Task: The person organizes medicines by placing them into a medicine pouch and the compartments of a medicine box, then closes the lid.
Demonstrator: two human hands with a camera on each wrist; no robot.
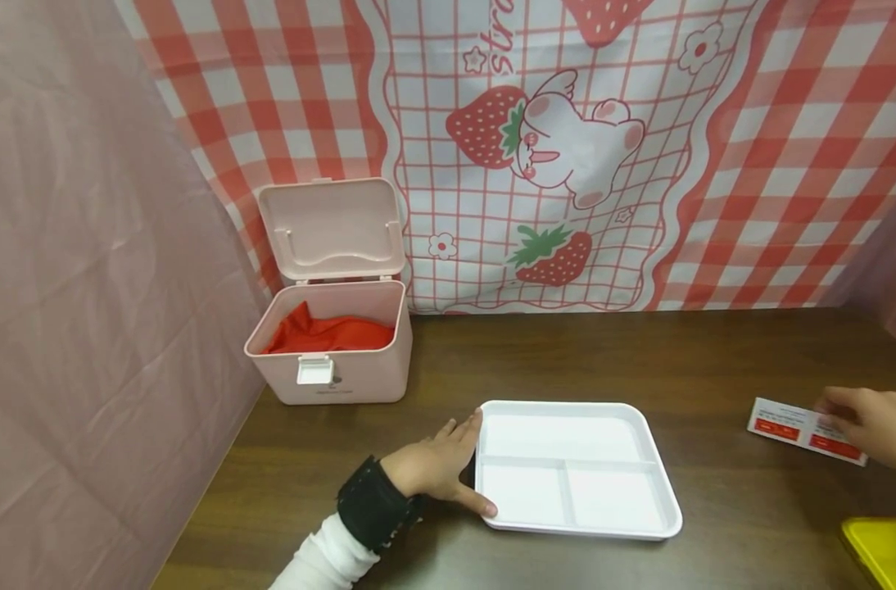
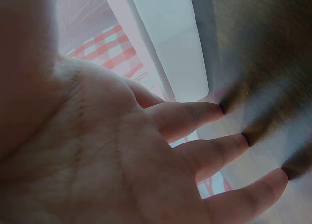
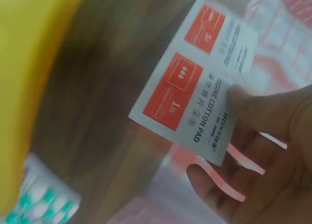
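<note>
My left hand rests at the left edge of a white tray with three compartments, fingers straight and spread, thumb on the near corner. In the left wrist view the fingertips touch the wooden table beside the tray's pale wall. On the far right, my right hand pinches an iodine cotton pad packet between thumb and fingers. The right wrist view shows this white-and-red double packet held above the table, its printed face visible.
A pink box with its lid raised stands back left, red cloth inside. A yellow object lies at the near right. Beside it, a blister pack of green-and-white capsules shows in the right wrist view. Checked cloth hangs behind.
</note>
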